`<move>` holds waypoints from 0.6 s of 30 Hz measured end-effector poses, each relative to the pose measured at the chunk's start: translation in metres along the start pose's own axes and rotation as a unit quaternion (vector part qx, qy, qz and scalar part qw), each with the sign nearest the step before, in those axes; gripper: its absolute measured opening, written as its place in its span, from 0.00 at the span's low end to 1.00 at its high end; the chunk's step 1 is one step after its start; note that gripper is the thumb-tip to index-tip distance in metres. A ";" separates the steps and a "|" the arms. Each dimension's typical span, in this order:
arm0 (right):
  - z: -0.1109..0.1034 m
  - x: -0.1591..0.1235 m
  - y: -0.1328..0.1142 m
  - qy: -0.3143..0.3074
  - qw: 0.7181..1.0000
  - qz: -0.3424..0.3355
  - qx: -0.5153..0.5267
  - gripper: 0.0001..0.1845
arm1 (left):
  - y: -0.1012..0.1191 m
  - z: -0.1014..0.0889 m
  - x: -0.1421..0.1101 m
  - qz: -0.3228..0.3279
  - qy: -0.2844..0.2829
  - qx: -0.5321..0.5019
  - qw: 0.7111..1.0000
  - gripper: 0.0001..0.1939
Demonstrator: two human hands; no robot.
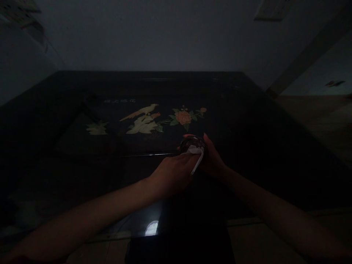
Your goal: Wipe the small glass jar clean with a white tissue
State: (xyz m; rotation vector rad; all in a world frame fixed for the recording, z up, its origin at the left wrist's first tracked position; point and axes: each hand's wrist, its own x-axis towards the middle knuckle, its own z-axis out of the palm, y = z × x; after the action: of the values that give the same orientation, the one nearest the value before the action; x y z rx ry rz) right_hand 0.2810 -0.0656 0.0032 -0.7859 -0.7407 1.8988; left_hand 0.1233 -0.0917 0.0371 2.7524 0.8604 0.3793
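The scene is very dark. My right hand [213, 157] is wrapped round a small dark round object [192, 143], perhaps a jar or cup, held above a black table. My left hand [173, 172] presses a white cloth or tissue [195, 156] against that object; its fingers are closed on the white piece. The two hands meet at the centre of the view. What exactly the dark object is cannot be made out.
The black lacquered table [247, 121] bears an inlaid picture of a bird [143, 112] and a flower [183, 117]. A bright reflection [151, 228] shows on its near edge. A pale wall stands behind, floor to the right.
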 end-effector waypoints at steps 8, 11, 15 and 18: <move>-0.003 0.002 0.002 -0.011 1.000 -0.004 -0.005 0.25 | 0.006 -0.006 -0.001 -0.016 -0.010 0.133 0.991 0.14; -0.004 0.004 0.005 -0.023 1.000 -0.015 0.005 0.24 | 0.009 -0.005 -0.002 -0.044 0.010 0.203 0.978 0.15; -0.005 0.004 0.004 -0.032 0.999 -0.018 0.006 0.23 | 0.010 0.001 -0.003 -0.054 0.015 0.252 0.966 0.20; -0.005 0.003 0.003 -0.030 1.000 -0.007 0.006 0.22 | 0.009 0.005 -0.004 -0.053 0.010 0.266 0.963 0.21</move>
State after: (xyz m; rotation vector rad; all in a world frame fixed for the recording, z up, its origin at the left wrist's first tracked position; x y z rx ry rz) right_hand 0.2825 -0.0633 -0.0024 -0.7175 -0.7678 1.9204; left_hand 0.1262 -0.1018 0.0347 3.1623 1.2662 0.1717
